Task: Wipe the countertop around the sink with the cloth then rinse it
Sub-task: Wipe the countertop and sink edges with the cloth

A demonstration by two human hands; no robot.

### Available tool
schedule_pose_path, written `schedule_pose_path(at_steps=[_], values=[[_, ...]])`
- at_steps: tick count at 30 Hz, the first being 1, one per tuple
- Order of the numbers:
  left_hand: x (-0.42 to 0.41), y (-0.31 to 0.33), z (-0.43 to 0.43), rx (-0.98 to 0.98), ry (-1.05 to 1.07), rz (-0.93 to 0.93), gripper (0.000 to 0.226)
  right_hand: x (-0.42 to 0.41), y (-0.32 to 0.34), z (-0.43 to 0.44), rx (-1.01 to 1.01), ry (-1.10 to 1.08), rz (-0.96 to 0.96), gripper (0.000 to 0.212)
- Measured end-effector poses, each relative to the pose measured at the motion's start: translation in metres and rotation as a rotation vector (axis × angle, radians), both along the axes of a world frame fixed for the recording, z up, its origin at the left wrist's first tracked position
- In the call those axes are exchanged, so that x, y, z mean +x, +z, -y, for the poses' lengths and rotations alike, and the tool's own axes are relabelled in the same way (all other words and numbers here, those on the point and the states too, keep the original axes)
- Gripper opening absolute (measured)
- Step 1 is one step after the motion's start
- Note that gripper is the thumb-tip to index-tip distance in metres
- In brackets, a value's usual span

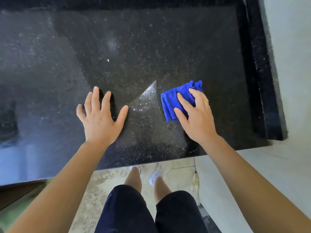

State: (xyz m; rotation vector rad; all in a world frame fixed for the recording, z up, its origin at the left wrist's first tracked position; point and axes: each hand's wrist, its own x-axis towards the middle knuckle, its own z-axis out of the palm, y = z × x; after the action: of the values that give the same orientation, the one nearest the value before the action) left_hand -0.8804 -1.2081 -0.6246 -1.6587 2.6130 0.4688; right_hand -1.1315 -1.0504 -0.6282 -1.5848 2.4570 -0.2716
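Cloth (170,105) lay pressed under the right hand (198,120), fingers straight; left hand (99,118) spread open over the countertop (151,47). Unpinched, it might bunch.

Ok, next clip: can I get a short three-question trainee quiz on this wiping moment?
1. True or false: the left hand holds the cloth.
2. The right hand is: A) pressing the cloth onto the countertop; B) wringing it; C) empty.
3. Fill in: the cloth's colour is ____.
Key: 1 false; 2 A; 3 blue.
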Motion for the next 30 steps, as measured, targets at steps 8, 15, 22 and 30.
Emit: schedule_pose_path(at_steps=[8, 15, 22, 30], values=[[0.024, 0.008, 0.021, 0.042, 0.103, 0.09, 0.075, 0.017, -0.006, 0.136, 0.001, 0.199, 0.03, 0.05], [0.032, 0.02, 0.03, 0.185, 0.125, 0.043, 0.07, 0.098, 0.004, 0.267, 0.096, 0.209, 0.006, 0.052], [0.035, 0.018, 0.031, 0.18, 0.156, -0.017, 0.065, 0.065, -0.008, 0.168, 0.014, 0.464, 0.062, 0.048], [0.032, 0.014, 0.026, 0.163, 0.12, 0.045, 0.071, -0.041, 0.001, 0.16, 0.127, -0.157, -0.02, 0.054]])
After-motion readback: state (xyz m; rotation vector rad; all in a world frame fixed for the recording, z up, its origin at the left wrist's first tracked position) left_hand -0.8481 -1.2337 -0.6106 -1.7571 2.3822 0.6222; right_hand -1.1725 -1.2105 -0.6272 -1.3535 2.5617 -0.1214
